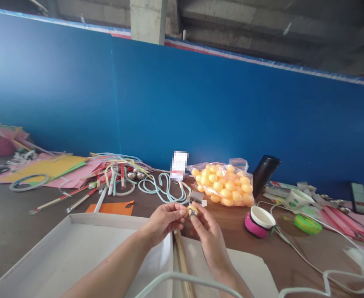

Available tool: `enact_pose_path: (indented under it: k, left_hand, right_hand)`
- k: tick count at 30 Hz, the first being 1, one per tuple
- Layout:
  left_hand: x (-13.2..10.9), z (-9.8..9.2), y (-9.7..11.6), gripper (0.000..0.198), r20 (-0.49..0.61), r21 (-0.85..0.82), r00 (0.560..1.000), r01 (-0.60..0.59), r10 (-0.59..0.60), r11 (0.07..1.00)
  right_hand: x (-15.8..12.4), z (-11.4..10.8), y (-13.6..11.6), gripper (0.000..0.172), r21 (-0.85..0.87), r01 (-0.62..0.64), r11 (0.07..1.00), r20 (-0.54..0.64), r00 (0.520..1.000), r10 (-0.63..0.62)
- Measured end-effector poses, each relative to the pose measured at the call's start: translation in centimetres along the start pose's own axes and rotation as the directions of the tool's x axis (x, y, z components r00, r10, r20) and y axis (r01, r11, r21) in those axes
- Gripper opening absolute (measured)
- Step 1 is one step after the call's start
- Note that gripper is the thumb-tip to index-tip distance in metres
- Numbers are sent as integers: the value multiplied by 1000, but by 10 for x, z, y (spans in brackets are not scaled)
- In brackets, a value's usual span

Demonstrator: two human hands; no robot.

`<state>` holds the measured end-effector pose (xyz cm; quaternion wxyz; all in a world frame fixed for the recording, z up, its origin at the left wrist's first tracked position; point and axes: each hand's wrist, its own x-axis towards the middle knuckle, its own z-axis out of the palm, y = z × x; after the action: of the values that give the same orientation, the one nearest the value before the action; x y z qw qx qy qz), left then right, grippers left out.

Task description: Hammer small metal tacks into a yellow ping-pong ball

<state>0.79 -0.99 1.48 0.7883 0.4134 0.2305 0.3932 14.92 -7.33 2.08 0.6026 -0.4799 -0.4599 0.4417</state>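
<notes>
Near the middle of the view, the thumb and fingers of my right hand (pixel 207 231) grip a small orange ball with shiny silver beads or bells (pixel 192 211) on its front. My left hand (pixel 166 221) is closed in a pinch right beside the ball; whatever its fingertips hold is too small to make out. Just beyond my fingers lies a small open grey box (pixel 197 196). Below my hands a wooden stick (pixel 183 258) runs toward me, between a white box lid (pixel 107 240) and a pale card sheet (pixel 247 265).
A clear bag of orange balls (pixel 223 184) stands behind my hands, beside a black cylinder (pixel 265 174). Right of them sits a pink-banded cup (pixel 259 222) among white cables. Coloured paper (pixel 58 165), sticks and a coiled blue cord (pixel 160 188) cover the left and centre.
</notes>
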Motion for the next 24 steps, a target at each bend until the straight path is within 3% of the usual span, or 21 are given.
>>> enact_pose_path:
  k: [24]
  left_hand:
    - [-3, 1, 3, 16, -10, -27, 997, 82, -82, 996]
  right_hand:
    - [-5, 0, -5, 50, -55, -11, 998, 4, 1000, 12]
